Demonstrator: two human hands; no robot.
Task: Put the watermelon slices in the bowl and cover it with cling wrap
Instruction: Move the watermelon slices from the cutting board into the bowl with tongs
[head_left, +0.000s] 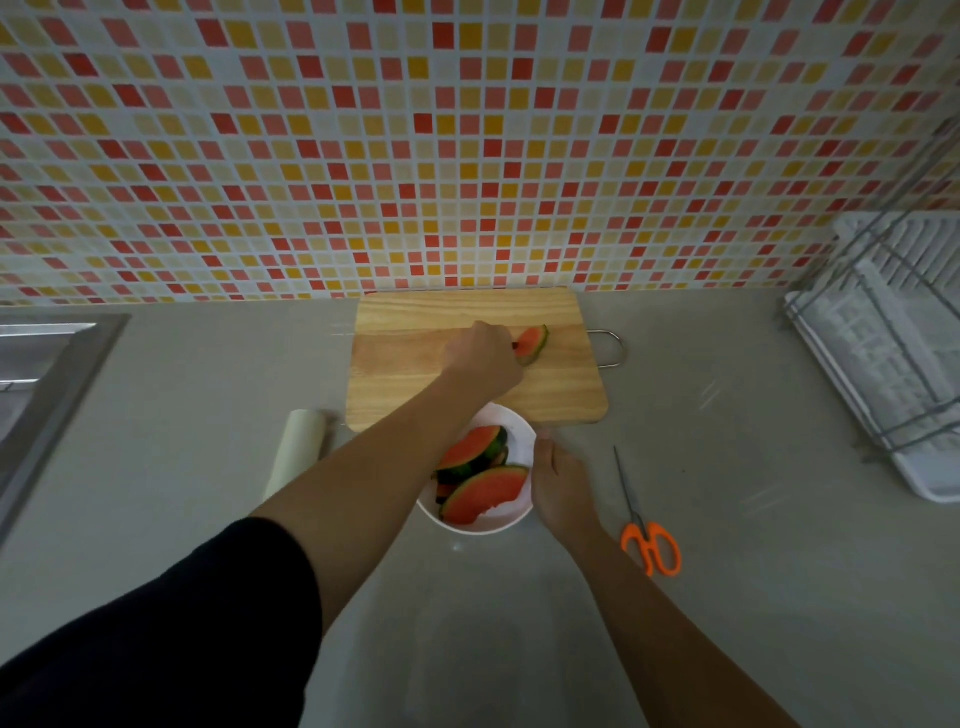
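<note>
A white bowl (523, 434) sits on the grey counter just in front of a wooden cutting board (415, 364). Several watermelon slices (480, 496) with red flesh and green rind lie inside it. One small watermelon slice (532, 343) rests on the board's right part. My left hand (483, 358) reaches across the bowl and its fingers close on that slice's left end. My right hand (558, 480) grips the bowl's right rim. A roll of cling wrap (296, 452) lies left of the bowl, partly behind my left forearm.
Orange-handled scissors (649, 540) lie on the counter right of the bowl. A white dish rack (893, 353) with wire frame stands at the far right. A steel sink (36, 374) is at the left edge. A tiled wall rises behind the board.
</note>
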